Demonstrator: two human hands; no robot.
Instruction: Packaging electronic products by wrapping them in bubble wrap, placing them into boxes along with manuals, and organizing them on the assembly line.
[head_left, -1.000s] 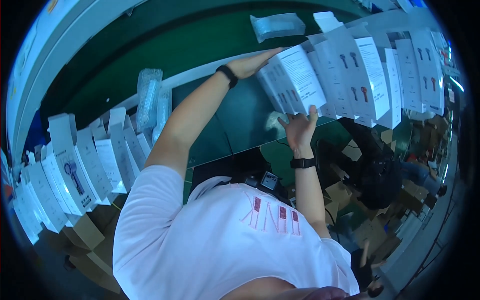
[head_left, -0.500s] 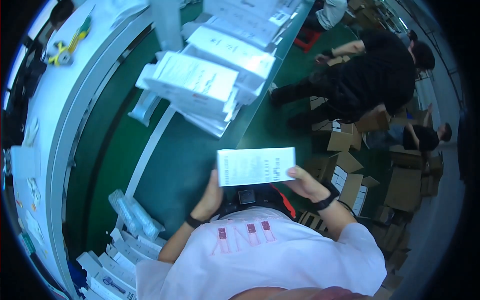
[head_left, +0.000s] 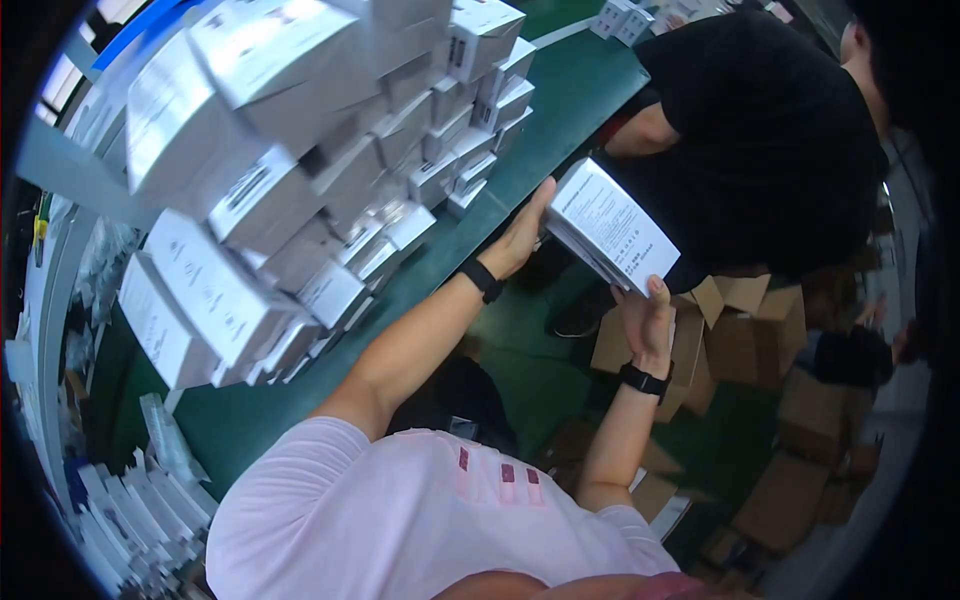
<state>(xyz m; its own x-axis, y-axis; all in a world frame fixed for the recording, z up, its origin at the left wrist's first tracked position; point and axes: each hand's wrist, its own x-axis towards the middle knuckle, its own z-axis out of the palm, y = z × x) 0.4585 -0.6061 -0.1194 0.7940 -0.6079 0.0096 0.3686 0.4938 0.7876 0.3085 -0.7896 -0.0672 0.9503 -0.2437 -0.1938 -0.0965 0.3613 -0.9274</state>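
A white carton with small dark print is held out past the table edge, tilted. Along its left side, layered edges show; whether it is one carton or several together I cannot tell. My left hand presses against its left end, fingers stretched along the side and partly hidden. At the lower right corner my right hand grips it, thumb on the printed face and fingers underneath. Both wrists wear black bands.
Stacked white cartons crowd the green table on the left. A person in black bends close beyond my hands. Open cardboard boxes stand on the floor at right. More white cartons stand at lower left.
Both hands have carried the carton forward and right, from before my chest to past the table edge, turning it. The view has swung, so the stacks and the person in black appear larger.
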